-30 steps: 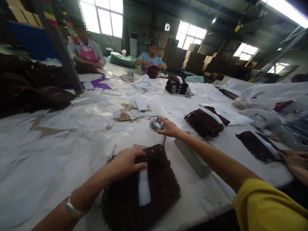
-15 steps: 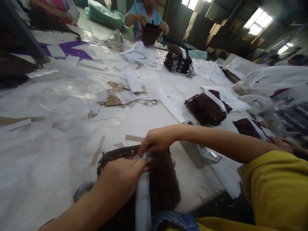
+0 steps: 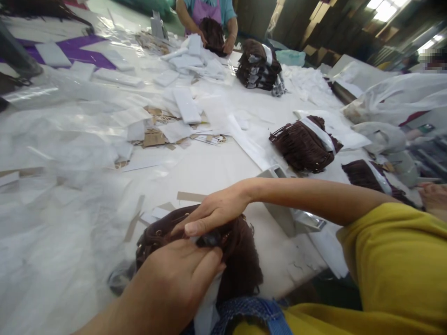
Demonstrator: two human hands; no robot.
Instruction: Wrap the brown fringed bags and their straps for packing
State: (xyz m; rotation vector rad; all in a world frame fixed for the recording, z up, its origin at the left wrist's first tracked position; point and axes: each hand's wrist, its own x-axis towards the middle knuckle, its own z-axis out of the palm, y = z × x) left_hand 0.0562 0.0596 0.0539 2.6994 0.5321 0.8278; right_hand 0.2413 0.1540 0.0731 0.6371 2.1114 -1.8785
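Observation:
A dark brown fringed bag (image 3: 240,263) with a white strip (image 3: 206,307) lies at the near edge of the white table (image 3: 209,172). My left hand (image 3: 174,284) is closed on the bag's top edge. My right hand (image 3: 213,211) reaches across from the right and rests on the bag's mouth. Its fingers are pressed around a small dark piece (image 3: 209,239) that I cannot identify. The two hands touch each other over the bag's opening.
Two more fringed bags (image 3: 302,146) (image 3: 366,177) lie to the right, and a stack of them (image 3: 258,70) sits farther back. White paper, plastic sheets and cardboard scraps (image 3: 153,137) cover the table. A grey box (image 3: 279,216) lies beside my forearm. A person (image 3: 209,18) works opposite; another hand (image 3: 433,195) is at the right edge.
My right hand picked a grey item off the table and drew back to the bag's mouth. My left hand shifted onto the opening. The view tilted down.

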